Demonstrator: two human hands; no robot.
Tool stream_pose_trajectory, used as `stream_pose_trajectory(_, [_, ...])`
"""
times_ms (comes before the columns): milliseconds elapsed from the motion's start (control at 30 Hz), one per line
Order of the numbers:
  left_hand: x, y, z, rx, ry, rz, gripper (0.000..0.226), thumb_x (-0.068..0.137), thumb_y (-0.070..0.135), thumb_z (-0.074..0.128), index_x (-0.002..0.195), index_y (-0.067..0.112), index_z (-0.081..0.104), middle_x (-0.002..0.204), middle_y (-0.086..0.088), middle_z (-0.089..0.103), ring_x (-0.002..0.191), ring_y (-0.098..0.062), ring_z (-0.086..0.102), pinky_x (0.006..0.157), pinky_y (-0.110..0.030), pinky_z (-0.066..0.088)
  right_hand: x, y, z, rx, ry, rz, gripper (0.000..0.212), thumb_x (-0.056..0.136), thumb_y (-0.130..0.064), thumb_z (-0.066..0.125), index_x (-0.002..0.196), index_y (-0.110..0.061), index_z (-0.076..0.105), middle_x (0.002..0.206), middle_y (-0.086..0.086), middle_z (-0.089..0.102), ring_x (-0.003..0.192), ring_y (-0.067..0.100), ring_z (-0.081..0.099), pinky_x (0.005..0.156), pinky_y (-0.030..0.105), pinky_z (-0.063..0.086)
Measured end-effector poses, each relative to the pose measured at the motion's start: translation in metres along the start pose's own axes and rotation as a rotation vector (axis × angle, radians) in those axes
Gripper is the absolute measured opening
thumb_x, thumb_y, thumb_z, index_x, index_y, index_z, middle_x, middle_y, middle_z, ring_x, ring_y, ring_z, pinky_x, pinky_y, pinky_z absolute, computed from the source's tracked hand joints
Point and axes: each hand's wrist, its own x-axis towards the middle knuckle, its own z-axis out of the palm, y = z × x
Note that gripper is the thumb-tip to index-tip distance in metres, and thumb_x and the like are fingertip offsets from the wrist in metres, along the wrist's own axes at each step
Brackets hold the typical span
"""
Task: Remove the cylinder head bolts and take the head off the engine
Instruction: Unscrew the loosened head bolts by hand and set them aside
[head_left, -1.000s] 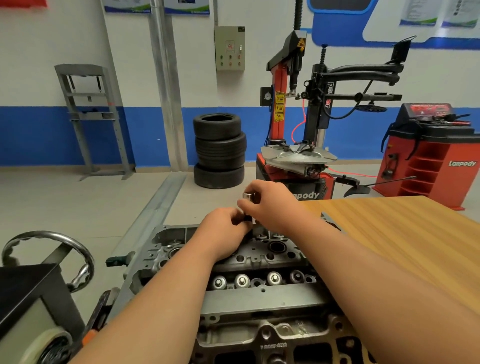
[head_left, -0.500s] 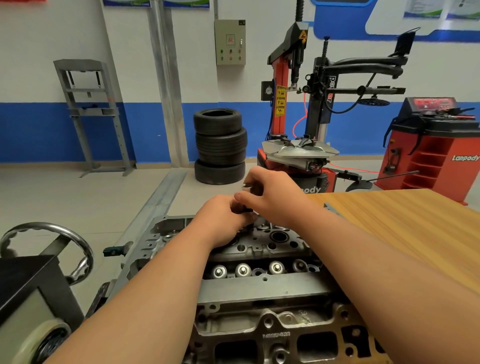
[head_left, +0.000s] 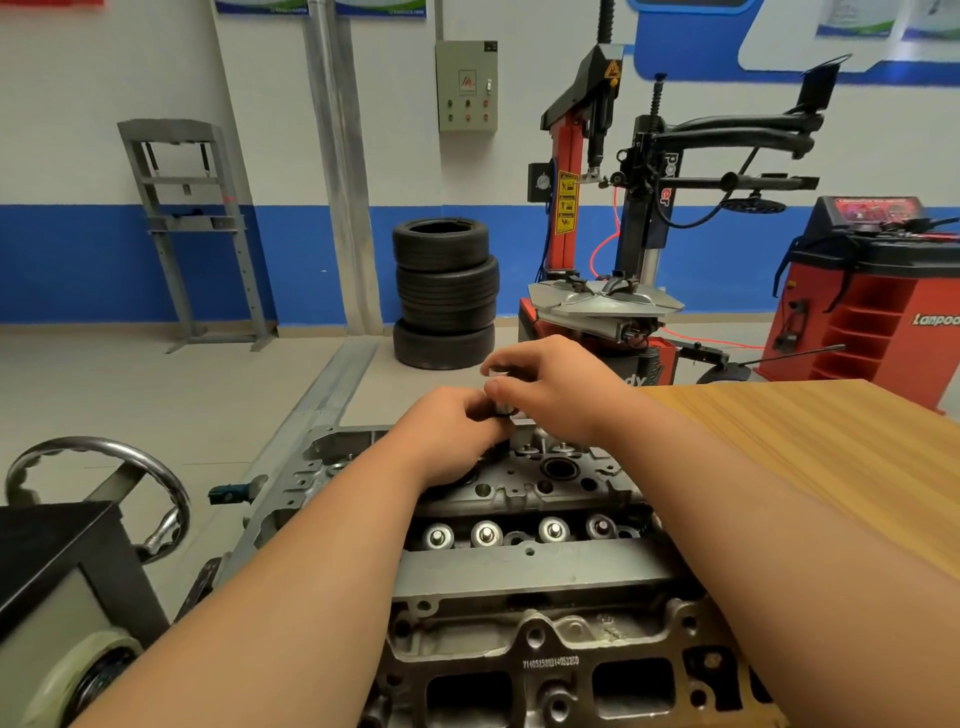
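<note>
At the far end of the cylinder head (head_left: 550, 491), you are pinching a short silver metal cylinder (head_left: 500, 388) between the thumb and fingers of your right hand (head_left: 558, 392). Your left hand (head_left: 447, 434) is curling its fingers around the piece's lower end, just beneath. The head is lying between your forearms, touching the wooden table (head_left: 810, 457) on your right.
</note>
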Motion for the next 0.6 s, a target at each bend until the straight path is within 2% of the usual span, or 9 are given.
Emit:
stream_pose_trajectory(100, [0.0021,-0.0023,-0.0007,-0.005,0.014,0.007,0.009,0.089,0.026,0.065,0.095,0.024,0.073,0.088,0.005,0.073,0.087,-0.012,0.065,0.073,-0.025,0.048,0.0012,0.0046,0.0009,0.04,-0.01,0.061,0.022,0.09,-0.039,0.062,0.108,-0.025,0.063,0.089,-0.017,0.059,0.085,0.005,0.058,0.068,0.019,0.043])
stream_pose_trajectory(133, [0.0037,-0.0027,-0.0002,0.013,0.028,0.004,0.007,0.089,0.027,0.067,0.087,0.022,0.072,0.082,0.006,0.072,0.082,-0.012,0.065,0.07,-0.027,0.047,0.0024,0.0053,0.0026,0.026,0.024,0.091,0.025,0.087,-0.045,0.064,0.1,-0.025,0.06,0.086,-0.015,0.058,0.081,0.004,0.057,0.064,0.02,0.041])
stream_pose_trajectory(233, [0.006,-0.0016,0.0022,0.029,0.071,-0.013,0.027,0.085,0.031,0.071,0.063,0.023,0.058,0.054,0.013,0.056,0.056,-0.008,0.051,0.056,-0.027,0.039,0.005,0.0065,0.0047,0.02,0.132,0.125,0.031,0.078,-0.051,0.072,0.082,-0.024,0.059,0.076,-0.008,0.06,0.069,0.006,0.055,0.058,0.024,0.04])
stream_pose_trajectory(300, [0.0069,-0.0017,0.0026,-0.006,0.063,-0.025,0.023,0.084,0.032,0.073,0.068,0.023,0.059,0.062,0.01,0.059,0.061,-0.01,0.054,0.06,-0.027,0.042,0.0033,0.0064,0.0027,0.083,0.123,0.097,0.023,0.079,-0.045,0.073,0.079,-0.024,0.063,0.074,-0.007,0.062,0.067,0.006,0.056,0.06,0.026,0.045])
stream_pose_trajectory(367, [0.0053,-0.0007,0.0017,-0.042,0.028,-0.028,0.012,0.085,0.032,0.072,0.081,0.024,0.065,0.08,0.005,0.068,0.078,-0.013,0.063,0.07,-0.029,0.048,0.0012,0.007,-0.0007,0.139,0.091,0.073,0.012,0.083,-0.038,0.069,0.082,-0.026,0.069,0.08,-0.008,0.067,0.074,0.004,0.061,0.069,0.029,0.051])
stream_pose_trajectory(433, [0.004,0.0006,0.0006,-0.031,-0.006,-0.007,0.001,0.088,0.028,0.068,0.09,0.028,0.067,0.093,0.004,0.071,0.091,-0.014,0.065,0.081,-0.031,0.049,0.0003,0.0075,-0.0024,0.162,0.071,0.064,0.006,0.086,-0.032,0.064,0.086,-0.032,0.071,0.085,-0.012,0.069,0.079,0.001,0.062,0.074,0.026,0.05])
stream_pose_trajectory(467, [0.0038,0.001,0.0004,-0.024,-0.006,0.0,0.003,0.089,0.027,0.067,0.091,0.03,0.068,0.094,0.004,0.072,0.092,-0.014,0.065,0.082,-0.031,0.049,0.0003,0.007,-0.0021,0.173,0.066,0.07,0.008,0.087,-0.032,0.062,0.087,-0.035,0.07,0.086,-0.013,0.069,0.08,-0.001,0.062,0.074,0.024,0.048])
stream_pose_trajectory(533, [0.0045,0.0022,0.0002,-0.005,0.01,-0.006,0.003,0.088,0.027,0.068,0.09,0.025,0.07,0.089,0.003,0.071,0.086,-0.014,0.064,0.076,-0.03,0.048,0.0019,0.0042,0.0015,0.173,0.055,0.099,0.008,0.086,-0.039,0.063,0.088,-0.033,0.067,0.083,-0.014,0.067,0.076,-0.003,0.06,0.069,0.021,0.044])
stream_pose_trajectory(600, [0.0051,0.0045,0.0011,0.016,0.028,-0.012,0.008,0.086,0.028,0.071,0.087,0.02,0.069,0.077,0.002,0.067,0.072,-0.013,0.06,0.063,-0.028,0.045,0.0039,0.0004,0.0068,0.091,0.071,0.128,0.023,0.079,-0.049,0.069,0.083,-0.027,0.063,0.074,-0.012,0.062,0.066,0.0,0.057,0.059,0.018,0.039])
